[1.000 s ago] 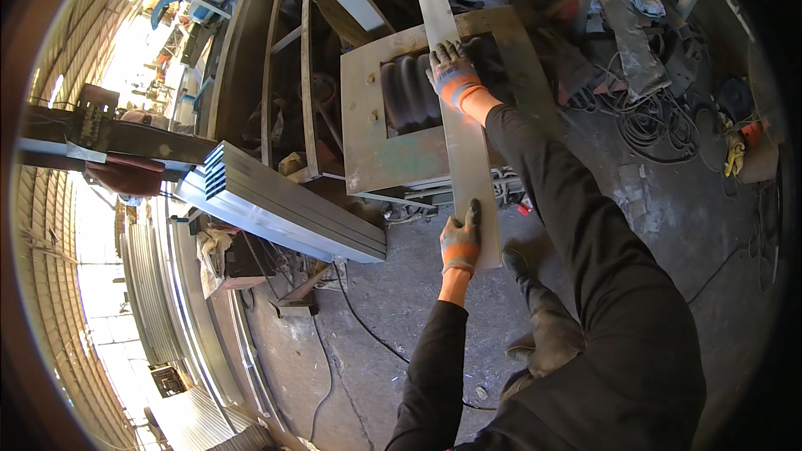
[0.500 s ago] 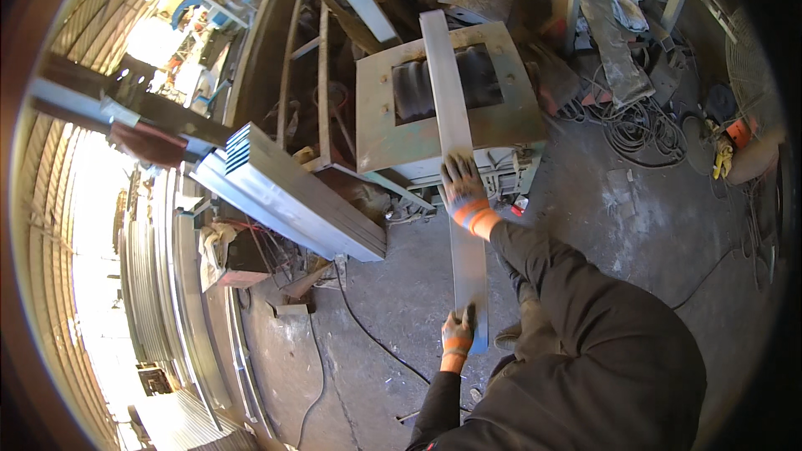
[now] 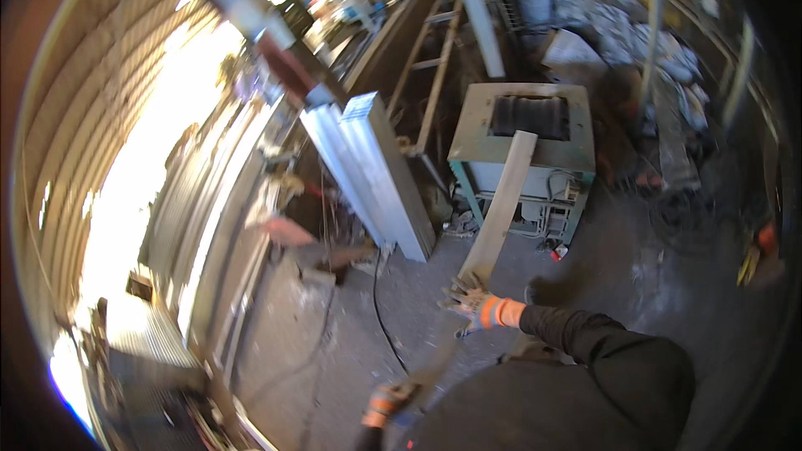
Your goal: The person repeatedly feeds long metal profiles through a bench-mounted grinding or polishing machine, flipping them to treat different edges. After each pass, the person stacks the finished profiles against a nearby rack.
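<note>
A long flat metal bar (image 3: pixel 504 225) slants from the low front up to a green-grey machine (image 3: pixel 468 142), its far end over the top plate near a rectangular opening with a dark ribbed part inside. My right hand (image 3: pixel 478 307), in a grey and orange glove, lies on the bar's middle with fingers spread. At the near end my left hand (image 3: pixel 386 403), in a matching glove, is closed on the bar's edge; motion blurs it somewhat.
To the left, a bundle of long silver profiles (image 3: pixel 388 175) leans upright. A black cable (image 3: pixel 380 309) runs along the floor. Coiled hoses (image 3: pixel 685 221) and scrap lie at the right. A wooden ladder (image 3: pixel 430 75) stands behind.
The view has swung. The bar's far end has drawn back toward me, from beyond the opening to its near side. My right hand's fingers have spread; my left hand has moved lower left.
</note>
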